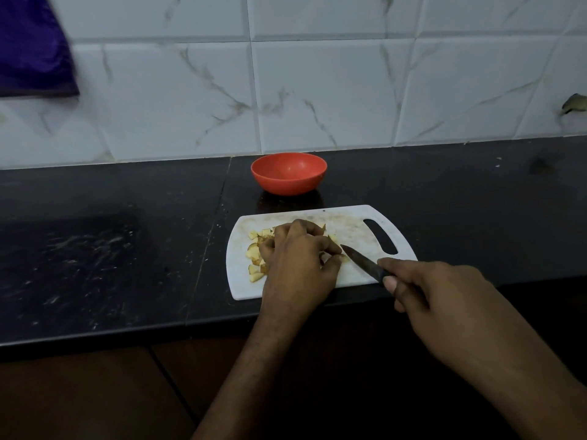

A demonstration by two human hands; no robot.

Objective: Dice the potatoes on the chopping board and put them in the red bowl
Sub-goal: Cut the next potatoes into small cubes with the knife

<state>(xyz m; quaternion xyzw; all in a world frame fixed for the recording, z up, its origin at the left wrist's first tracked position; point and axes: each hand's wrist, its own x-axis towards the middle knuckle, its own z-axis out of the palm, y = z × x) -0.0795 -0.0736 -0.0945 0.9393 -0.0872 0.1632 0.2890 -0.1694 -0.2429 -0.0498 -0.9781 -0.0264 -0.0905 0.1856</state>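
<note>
A white chopping board [355, 233] lies on the dark counter, its handle slot to the right. Several diced potato pieces [255, 249] with brown skin lie on its left half. My left hand [298, 265] sits curled over the pile, with the thumb and a finger pinching a small potato piece at its right side. My right hand [444, 300] grips the handle of a dark knife [362, 260]; the blade tip points at that pinched piece. The red bowl [289, 174] stands behind the board and looks empty.
The black stone counter [127, 249] runs left and right, with a white marbled tile wall behind it. A purple cloth [31, 49] hangs at the top left. The counter's front edge passes just below the board.
</note>
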